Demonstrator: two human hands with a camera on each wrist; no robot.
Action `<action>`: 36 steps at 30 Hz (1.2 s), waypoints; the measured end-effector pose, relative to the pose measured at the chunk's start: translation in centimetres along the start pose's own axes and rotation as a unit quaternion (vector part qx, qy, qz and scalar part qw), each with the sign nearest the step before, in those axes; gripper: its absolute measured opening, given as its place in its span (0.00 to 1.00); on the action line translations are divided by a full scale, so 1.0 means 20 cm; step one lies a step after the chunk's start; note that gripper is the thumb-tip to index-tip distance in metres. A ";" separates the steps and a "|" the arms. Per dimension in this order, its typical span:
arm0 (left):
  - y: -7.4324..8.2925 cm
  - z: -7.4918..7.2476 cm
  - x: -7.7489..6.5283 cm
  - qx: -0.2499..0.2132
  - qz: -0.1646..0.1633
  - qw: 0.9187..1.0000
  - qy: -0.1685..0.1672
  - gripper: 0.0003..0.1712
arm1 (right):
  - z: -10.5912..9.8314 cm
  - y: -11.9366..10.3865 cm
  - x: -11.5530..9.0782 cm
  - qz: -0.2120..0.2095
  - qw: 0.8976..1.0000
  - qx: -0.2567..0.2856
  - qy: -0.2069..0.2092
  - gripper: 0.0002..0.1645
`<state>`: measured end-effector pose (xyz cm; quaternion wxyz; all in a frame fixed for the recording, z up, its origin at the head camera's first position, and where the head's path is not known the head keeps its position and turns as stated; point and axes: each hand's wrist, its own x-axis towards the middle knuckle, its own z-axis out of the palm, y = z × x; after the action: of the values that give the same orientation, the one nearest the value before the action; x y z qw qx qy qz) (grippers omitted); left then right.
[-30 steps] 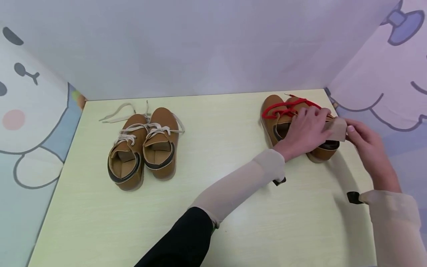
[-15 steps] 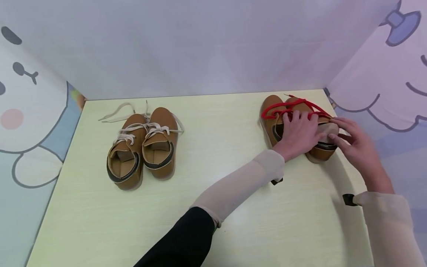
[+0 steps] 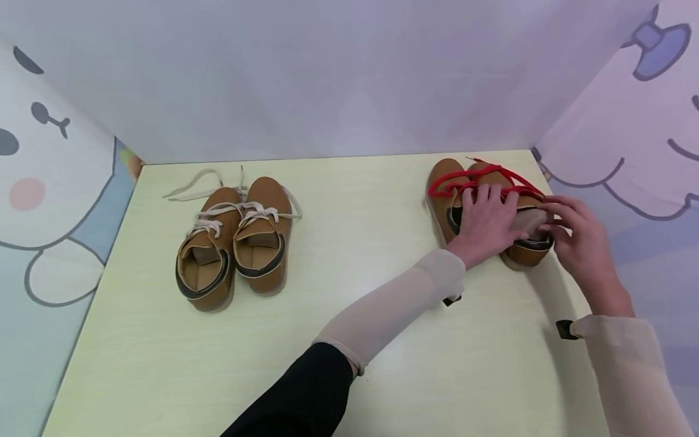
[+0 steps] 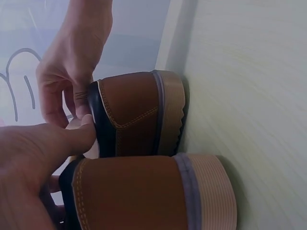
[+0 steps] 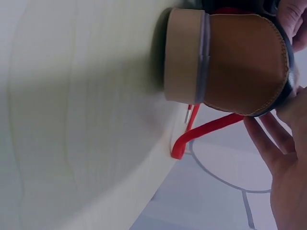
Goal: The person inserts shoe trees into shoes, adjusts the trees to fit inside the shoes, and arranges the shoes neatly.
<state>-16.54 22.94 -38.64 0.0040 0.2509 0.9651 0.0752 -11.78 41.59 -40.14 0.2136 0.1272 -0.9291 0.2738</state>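
A brown shoe with red laces [image 3: 524,257] stands at the table's right, beside its mate [image 3: 445,168]. A beige flat piece like an insole [image 3: 528,221] lies in the right shoe's opening. My left hand [image 3: 485,227] rests over the pair with extended fingers across the red laces; its thumb touches the beige piece. On the other side, my right hand [image 3: 587,243] pinches that piece's edge between thumb and fingers at the collar. The left wrist view shows both heels, the right shoe [image 4: 136,100] farther away. The beige piece's front end is hidden inside.
Two brown shoes with white laces, one on the left [image 3: 204,255] and one on the right [image 3: 264,243], stand together at the table's left. Loose white lace ends [image 3: 191,189] trail behind them. A grey wall [image 3: 338,85] borders the table's back, with cartoon-printed walls at both sides.
The beige piece has gone from sticking up above the right shoe to lying down in its opening. My right hand has moved left and closer to the shoe; the left has shifted slightly left.
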 end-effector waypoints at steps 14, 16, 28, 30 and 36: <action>0.02 0.00 0.01 -0.004 -0.006 1.000 -0.030 0.45 | 0.02 0.03 -0.05 -0.079 0.995 -0.039 0.048 0.26; 0.02 0.00 0.01 -0.003 -0.008 0.999 -0.033 0.44 | 0.02 0.04 -0.05 -0.092 0.994 -0.042 0.048 0.27; 0.01 -0.02 -0.01 0.002 -0.012 0.999 -0.031 0.42 | -0.05 0.07 0.03 0.028 0.995 0.030 -0.088 0.57; 0.01 -0.02 -0.01 0.003 -0.012 1.000 -0.029 0.41 | -0.06 0.07 0.05 0.080 0.985 0.065 -0.135 0.57; 0.01 -0.01 0.00 0.007 -0.009 0.999 -0.033 0.43 | -0.06 0.05 0.09 0.122 0.965 0.082 -0.217 0.52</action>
<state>-16.38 23.02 -38.50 0.0347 0.2448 0.9670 0.0606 -13.32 42.81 -38.75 -0.0391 0.0863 -0.9361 0.3387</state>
